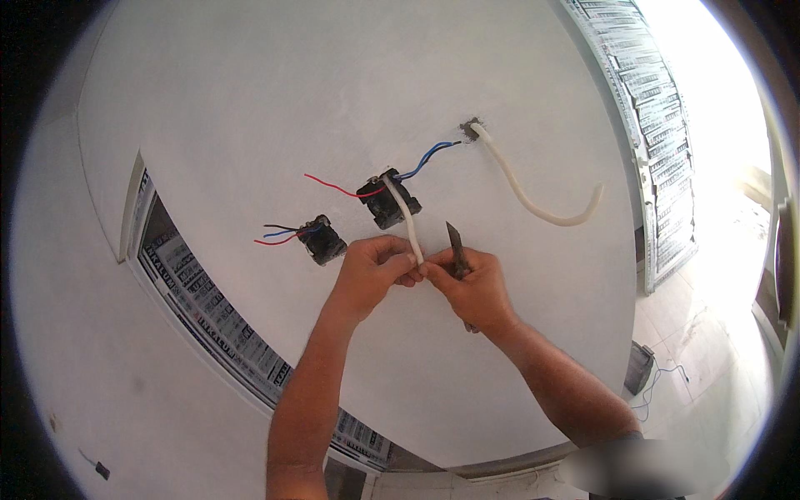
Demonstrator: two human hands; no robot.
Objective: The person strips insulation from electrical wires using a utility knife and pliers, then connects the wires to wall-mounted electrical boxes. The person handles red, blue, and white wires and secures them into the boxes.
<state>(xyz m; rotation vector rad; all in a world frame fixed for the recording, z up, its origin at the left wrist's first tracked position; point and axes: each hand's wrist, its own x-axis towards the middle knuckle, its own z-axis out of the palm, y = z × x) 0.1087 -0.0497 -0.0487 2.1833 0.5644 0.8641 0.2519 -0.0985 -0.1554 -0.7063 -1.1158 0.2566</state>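
In the head view, my left hand [372, 271] is pinching a white cable [407, 217], which is hanging from a black box [382, 208] near the frame's centre. My right hand [473, 287] is grasping a knife [455, 238], its fingertips touching the cable's lower end. Another cable [503, 164] is curving upper right of centre.

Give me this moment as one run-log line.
left hand: pinching white cable | right hand: at cable, gripping bladed tool | upper black box: cable across front, wires out | lower black box: wires out
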